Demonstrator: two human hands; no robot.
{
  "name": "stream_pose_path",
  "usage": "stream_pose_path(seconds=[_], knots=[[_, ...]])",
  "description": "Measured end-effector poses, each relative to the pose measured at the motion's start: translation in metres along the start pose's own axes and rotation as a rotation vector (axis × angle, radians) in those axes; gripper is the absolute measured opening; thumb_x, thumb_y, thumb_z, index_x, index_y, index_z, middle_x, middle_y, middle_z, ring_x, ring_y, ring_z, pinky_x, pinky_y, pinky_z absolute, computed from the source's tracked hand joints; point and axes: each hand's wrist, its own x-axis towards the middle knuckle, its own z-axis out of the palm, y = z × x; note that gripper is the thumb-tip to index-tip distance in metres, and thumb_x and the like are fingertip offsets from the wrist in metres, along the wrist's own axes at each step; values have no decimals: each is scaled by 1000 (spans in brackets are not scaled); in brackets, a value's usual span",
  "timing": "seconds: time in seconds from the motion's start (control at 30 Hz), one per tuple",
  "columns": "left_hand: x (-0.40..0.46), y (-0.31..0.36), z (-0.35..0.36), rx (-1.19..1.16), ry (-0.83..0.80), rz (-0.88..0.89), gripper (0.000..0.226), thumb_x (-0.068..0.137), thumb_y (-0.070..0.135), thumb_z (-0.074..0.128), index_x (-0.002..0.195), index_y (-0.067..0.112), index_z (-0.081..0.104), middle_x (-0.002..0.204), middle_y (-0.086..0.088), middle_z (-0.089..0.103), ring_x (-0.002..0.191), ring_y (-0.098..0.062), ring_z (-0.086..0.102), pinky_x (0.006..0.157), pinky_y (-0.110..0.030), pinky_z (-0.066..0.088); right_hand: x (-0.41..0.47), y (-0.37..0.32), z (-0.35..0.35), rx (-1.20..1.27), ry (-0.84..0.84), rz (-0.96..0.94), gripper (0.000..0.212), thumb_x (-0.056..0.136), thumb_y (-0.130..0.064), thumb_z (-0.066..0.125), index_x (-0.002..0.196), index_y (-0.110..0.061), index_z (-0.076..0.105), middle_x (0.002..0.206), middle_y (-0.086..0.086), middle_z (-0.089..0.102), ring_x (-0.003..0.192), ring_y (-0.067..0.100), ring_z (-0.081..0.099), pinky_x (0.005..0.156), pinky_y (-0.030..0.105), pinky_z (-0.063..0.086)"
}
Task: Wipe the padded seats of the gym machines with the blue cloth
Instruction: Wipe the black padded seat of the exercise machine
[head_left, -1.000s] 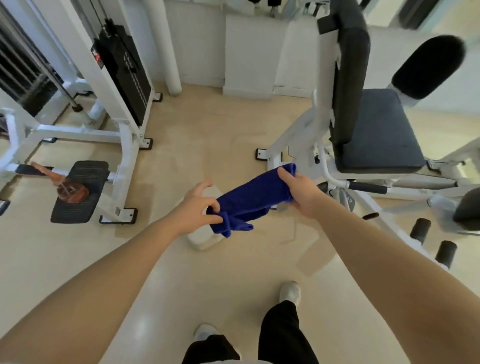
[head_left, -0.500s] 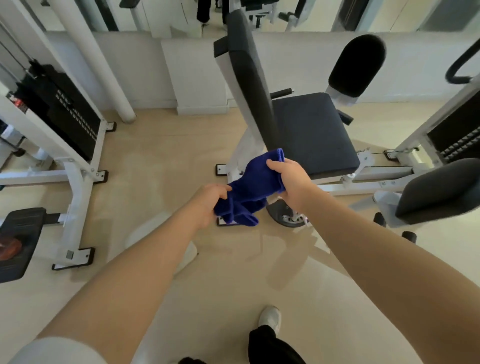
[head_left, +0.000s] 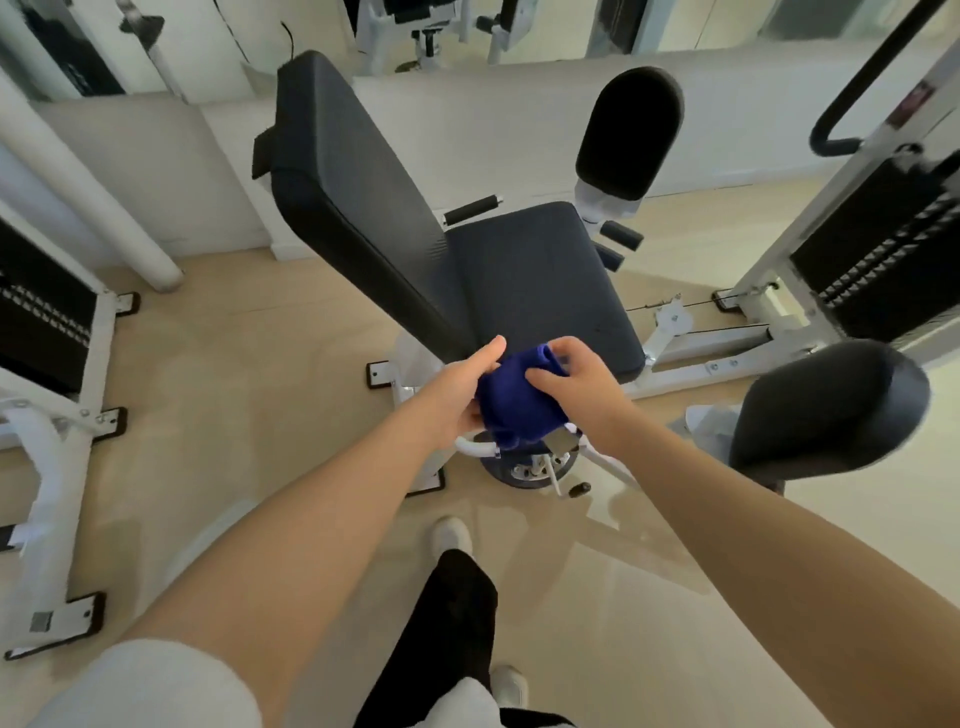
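Both hands now have the blue cloth (head_left: 517, 400) bunched into a compact wad just at the near edge of the padded seat (head_left: 540, 286). 1 s ago it was stretched out long between them, over bare floor, w/ the machine off to the right. So 2 things changed: cloth got gathered up, and the person closed in on the machine, which now sits dead centre.

Left hand (head_left: 457, 400) cradles the wad from the left, thumb sticking up, fingers wrapped under it. Right hand (head_left: 563, 384) grips the top/right side, fingers curled onto the fabric. Neither is free.

Cloth isn't on the seat yet, as far as I can tell; it hovers at the near rim, above the white frame (head_left: 675, 364). Backrest (head_left: 358, 208) rises far-left of the seat; a round pad (head_left: 628, 130) stands at far right, another (head_left: 831, 410) near right.

Read: prep's done, wiping on this seat not begun. Next prob. 1 hand presses the wad down onto the pad and sweeps across.
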Motion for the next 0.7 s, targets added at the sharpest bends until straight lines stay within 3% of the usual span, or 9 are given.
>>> stream_pose_path(seconds=[0.1,0.17,0.27,0.33,0.4,0.53,0.6,0.7], knots=[[38,30,7,-9,-84,-28,59,83,59,53,120,13,60,119,-11,66,111,-29,62,96,-45,50,48,-7,-14,17,188,-18,35,84,-14,66,110,-19,42,105,0,54,93,17,54,80,34,52],[62,53,11,41,-86,-16,51,86,47,57,121,10,58,119,-14,65,108,-29,62,92,-43,52,84,-15,-22,-96,287,-54,39,82,-12,68,109,-19,42,110,2,50,96,17,51,80,31,48],[100,87,11,100,-53,0,29,88,23,56,111,6,56,112,-19,62,96,-29,60,81,-39,50,137,-24,-30,-461,379,-155,16,85,-13,62,99,-18,57,120,4,47,107,22,47,89,35,44],[127,106,8,74,8,-12,16,87,16,52,100,8,56,106,-17,61,92,-28,58,78,-39,50,166,-30,-32,-510,294,-215,14,91,-15,53,100,-15,64,122,5,50,109,22,49,90,29,41],[152,125,4,58,110,-21,11,86,13,48,92,11,56,106,-16,59,95,-31,58,83,-43,50,187,-34,-31,-467,129,-219,26,96,-21,47,117,-13,60,131,5,49,114,20,48,90,23,36],[196,145,-4,128,253,-102,33,81,16,47,112,12,54,117,-17,57,107,-36,55,96,-49,47,220,-22,-30,-582,-207,-180,76,86,-42,61,146,-17,23,156,1,12,139,19,23,109,30,30],[218,153,-5,171,276,-147,35,80,15,46,114,13,54,119,-16,57,109,-37,54,98,-50,45,241,-15,-33,-711,-217,-237,85,79,-41,70,146,-17,23,158,3,5,141,23,19,112,36,30],[253,166,-4,316,307,-203,34,82,8,43,114,9,54,102,-14,55,92,-32,53,89,-40,46,276,-13,-38,-836,-134,-439,71,71,-41,77,128,-13,45,157,8,14,142,28,19,112,38,26]])
